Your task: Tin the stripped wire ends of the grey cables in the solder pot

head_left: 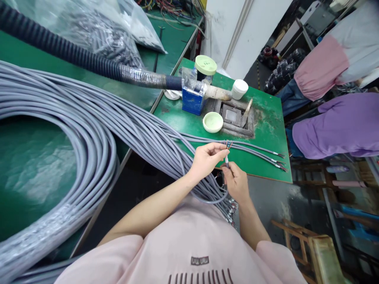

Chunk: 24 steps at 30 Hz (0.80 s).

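- Ahead of us at twelve o'clock, our right hand [236, 182] has thumb and fingers closed round a slim, round grey-sheathed cable [227, 165], just below its white band.
- At its eleven o'clock, our left hand [209, 157] pinches, thumb to forefinger, by that cable's thin copper-tipped wires [228, 145]; we judge we are sorting or straightening these ends, which calls for a steady right-hand hold and well-spread tips.
- At eleven from our hands sits a shallow, round pale-green dish [212, 130]; we cannot tell its contents.
- At twelve, a square dark metal pot [232, 124] holds a flat silvery surface [231, 115], perhaps solder; a flat tan stick [247, 112] leans at its right.
- Beyond, also at twelve, a round white plastic tub [239, 90] hides its contents.
- Farther, towards eleven, a round pale-green lid [205, 64] tops a dark jar.
- Farthest, between ten and eleven, a clear plastic bag [85, 8] holds greyish bundles.
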Tool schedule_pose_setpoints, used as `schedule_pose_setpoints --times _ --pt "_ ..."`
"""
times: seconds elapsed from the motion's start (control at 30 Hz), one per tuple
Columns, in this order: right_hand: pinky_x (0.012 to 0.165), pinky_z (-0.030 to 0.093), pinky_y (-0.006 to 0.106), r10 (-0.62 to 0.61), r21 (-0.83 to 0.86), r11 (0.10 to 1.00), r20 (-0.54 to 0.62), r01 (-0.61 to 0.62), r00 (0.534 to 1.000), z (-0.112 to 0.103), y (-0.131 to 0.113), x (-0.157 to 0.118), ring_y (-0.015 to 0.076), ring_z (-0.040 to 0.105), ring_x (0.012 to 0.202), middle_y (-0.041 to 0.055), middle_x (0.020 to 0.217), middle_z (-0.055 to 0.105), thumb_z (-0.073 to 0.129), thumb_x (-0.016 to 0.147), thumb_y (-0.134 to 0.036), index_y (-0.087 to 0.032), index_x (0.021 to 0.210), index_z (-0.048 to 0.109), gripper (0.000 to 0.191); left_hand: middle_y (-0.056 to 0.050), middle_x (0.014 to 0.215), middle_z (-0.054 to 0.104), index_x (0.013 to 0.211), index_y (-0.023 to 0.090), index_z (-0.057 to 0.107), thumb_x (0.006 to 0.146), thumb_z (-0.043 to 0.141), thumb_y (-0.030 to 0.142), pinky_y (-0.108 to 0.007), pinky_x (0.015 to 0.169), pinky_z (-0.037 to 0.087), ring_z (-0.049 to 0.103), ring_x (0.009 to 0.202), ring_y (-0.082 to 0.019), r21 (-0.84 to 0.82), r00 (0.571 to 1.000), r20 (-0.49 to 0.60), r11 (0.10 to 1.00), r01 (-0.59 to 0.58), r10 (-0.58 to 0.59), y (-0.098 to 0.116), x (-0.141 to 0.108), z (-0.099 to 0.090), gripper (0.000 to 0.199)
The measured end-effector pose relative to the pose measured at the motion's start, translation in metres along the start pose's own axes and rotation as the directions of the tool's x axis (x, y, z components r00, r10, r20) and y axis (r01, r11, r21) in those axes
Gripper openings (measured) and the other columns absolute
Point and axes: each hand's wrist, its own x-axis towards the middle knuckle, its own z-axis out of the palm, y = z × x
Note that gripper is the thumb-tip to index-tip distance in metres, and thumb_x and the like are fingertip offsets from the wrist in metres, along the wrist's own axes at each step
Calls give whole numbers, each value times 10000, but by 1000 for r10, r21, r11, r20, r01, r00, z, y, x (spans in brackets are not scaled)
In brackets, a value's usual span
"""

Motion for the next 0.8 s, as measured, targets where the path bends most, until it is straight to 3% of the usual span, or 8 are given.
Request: schedule_pose_setpoints --times 0.13,0.3,0.4,0.5,0.63,0.8 --pt "555 374 235 10 52 999 0 -10 1000 0 -1 1 114 492 529 -48 552 511 460 950 -373 -199 906 616 238 8 611 631 735 140 695 681 761 317 -197 508 407 496 516 -73 107 993 -25 988 -108 111 4 -1 1 196" --pt "495 383 228 86 277 958 -18 -78 996 4 0 1 100 446 440 -66 492 498 455 946 -426 -182 1060 628 320 17 603 609 740 175 694 761 690 297 -216 550 416 478 525 -84 285 947 -53 914 -289 316 1 -9 0 123" --pt "428 335 222 129 445 891 -56 -91 990 8 2 3 92 391 400 -68 460 462 433 943 -479 -176 1062 633 382 10 608 610 751 197 702 775 661 257 -226 576 419 488 528 -92 415 888 73 796 -440 453 -4 -14 -1 76" --pt "366 278 218 188 584 802 -46 -126 981 9 5 7 84 343 368 -68 458 417 447 905 -562 -175 974 641 439 3 604 622 754 210 683 781 633 239 -245 633 455 524 534 -107 456 846 254 714 -532 469 -11 -19 1 64" --pt "330 243 210 286 615 761 -34 -205 958 5 7 12 73 321 364 -65 486 405 566 823 -564 -187 839 620 382 11 587 626 731 217 630 803 588 225 -294 773 498 568 550 -121 386 845 347 759 -524 407 -21 -25 6 84" --pt "378 286 216 280 627 767 -139 -134 950 5 5 14 74 347 399 -54 529 450 606 816 -450 -195 827 592 255 20 579 612 758 202 564 824 588 272 -231 527 436 542 486 -104 215 940 267 938 -273 212 -27 -33 13 99"
